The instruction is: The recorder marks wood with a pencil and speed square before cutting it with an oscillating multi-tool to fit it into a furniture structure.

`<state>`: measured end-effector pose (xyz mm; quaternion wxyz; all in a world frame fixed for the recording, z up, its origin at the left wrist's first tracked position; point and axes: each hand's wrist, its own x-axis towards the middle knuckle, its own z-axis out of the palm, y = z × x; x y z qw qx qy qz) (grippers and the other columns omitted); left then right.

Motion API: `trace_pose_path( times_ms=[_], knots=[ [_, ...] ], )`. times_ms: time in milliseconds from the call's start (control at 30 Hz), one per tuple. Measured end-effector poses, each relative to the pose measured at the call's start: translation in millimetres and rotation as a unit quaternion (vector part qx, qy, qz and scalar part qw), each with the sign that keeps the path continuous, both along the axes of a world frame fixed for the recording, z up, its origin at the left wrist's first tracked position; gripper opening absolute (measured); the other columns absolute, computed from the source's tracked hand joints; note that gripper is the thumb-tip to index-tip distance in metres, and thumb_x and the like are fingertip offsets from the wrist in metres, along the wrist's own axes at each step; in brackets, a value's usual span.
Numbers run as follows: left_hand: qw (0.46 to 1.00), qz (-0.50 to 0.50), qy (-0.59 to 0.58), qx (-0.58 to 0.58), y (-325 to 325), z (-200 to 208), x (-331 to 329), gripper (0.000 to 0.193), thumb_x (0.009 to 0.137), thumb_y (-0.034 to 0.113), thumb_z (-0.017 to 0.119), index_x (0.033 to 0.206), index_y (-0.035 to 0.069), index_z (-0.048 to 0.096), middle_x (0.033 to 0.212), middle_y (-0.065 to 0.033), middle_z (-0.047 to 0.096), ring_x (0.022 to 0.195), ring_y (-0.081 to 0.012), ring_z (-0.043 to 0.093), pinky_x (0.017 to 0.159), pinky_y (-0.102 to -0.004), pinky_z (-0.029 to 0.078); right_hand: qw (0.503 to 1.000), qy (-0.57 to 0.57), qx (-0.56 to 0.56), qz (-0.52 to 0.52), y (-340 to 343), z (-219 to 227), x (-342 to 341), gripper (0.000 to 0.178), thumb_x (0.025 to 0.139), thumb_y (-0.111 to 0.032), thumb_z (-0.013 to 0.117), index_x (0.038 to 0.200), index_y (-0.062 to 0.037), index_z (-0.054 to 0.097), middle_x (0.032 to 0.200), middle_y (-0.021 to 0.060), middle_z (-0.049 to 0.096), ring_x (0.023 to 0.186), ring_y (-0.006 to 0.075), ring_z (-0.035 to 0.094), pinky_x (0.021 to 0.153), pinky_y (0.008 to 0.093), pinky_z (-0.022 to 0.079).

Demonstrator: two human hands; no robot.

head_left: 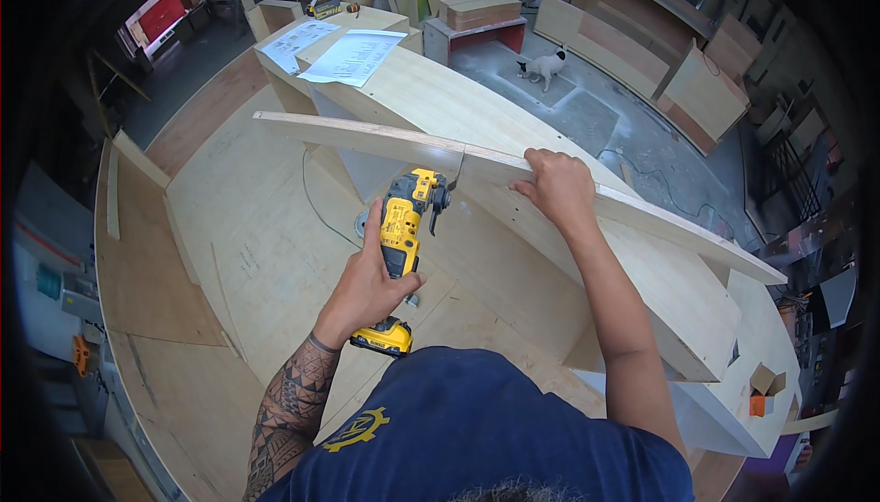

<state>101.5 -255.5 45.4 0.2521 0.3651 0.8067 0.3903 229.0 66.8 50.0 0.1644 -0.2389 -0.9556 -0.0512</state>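
My left hand [368, 284] is wrapped round a yellow and black cordless oscillating multi-tool [403, 218], its battery toward me. The tool's dark head and blade sit close to a long plywood strip [367, 133], at a thin dark cut line in its face; I cannot tell whether the blade touches. My right hand [559, 188] grips the top edge of that strip, just right of the line, thumb on the near face and fingers over the edge. The strip lies slantwise over a pale plywood cabinet [486, 121], reaching from upper left to lower right.
Curved plywood panels [151, 305] surround me. Printed sheets [353, 57] lie on the cabinet top, with a yellow power tool [323, 7] behind them. A small open box [766, 381] stands at right. A cord [660, 186] runs over the floor, where a black and white dog [544, 67] stands.
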Motion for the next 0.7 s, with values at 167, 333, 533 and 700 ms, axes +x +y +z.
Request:
trace_pose_path(
  times_ms=[167,333,533,700],
  knots=[
    [0.999,-0.008,-0.032,-0.037,0.3,20.2,-0.1,0.126,0.088,0.024,0.086,0.178,0.007,-0.002,0.110,-0.0237,0.076,0.093,-0.0343,0.079,0.087,-0.0413,0.062,1.000,0.016,0.000,0.009,-0.2,-3.0,5.2,0.045,0.080,-0.044,0.093,0.096,-0.0087,0.072,0.091,0.0076,0.077,0.089,0.0307,0.078,0.078,0.0454,0.060],
    [0.998,-0.014,-0.050,-0.047,-0.6,36.2,0.0,0.125,0.088,0.020,0.086,0.178,0.012,0.000,0.103,-0.0171,0.072,0.079,-0.0241,0.074,0.072,-0.0360,0.063,0.999,0.036,0.010,0.024,0.5,-10.9,11.2,0.042,0.080,-0.042,0.094,0.094,-0.0091,0.072,0.090,0.0070,0.077,0.088,0.0292,0.078,0.078,0.0446,0.060],
    [0.993,-0.015,-0.081,-0.089,6.1,59.6,2.7,0.123,0.089,0.019,0.085,0.178,0.013,0.000,0.098,-0.0127,0.070,0.071,-0.0168,0.071,0.063,-0.0321,0.062,0.999,0.040,0.007,0.034,2.1,-13.2,13.4,0.039,0.080,-0.040,0.094,0.094,-0.0099,0.073,0.090,0.0059,0.077,0.088,0.0276,0.078,0.079,0.0435,0.060],
    [0.989,-0.006,-0.083,-0.124,12.5,76.0,7.1,0.122,0.089,0.020,0.086,0.179,0.014,0.003,0.102,-0.0136,0.068,0.073,-0.0163,0.072,0.065,-0.0312,0.063,0.999,0.040,0.013,0.030,2.1,-13.8,14.8,0.038,0.079,-0.040,0.094,0.093,-0.0103,0.073,0.090,0.0054,0.078,0.088,0.0264,0.078,0.078,0.0422,0.060]
  ],
)
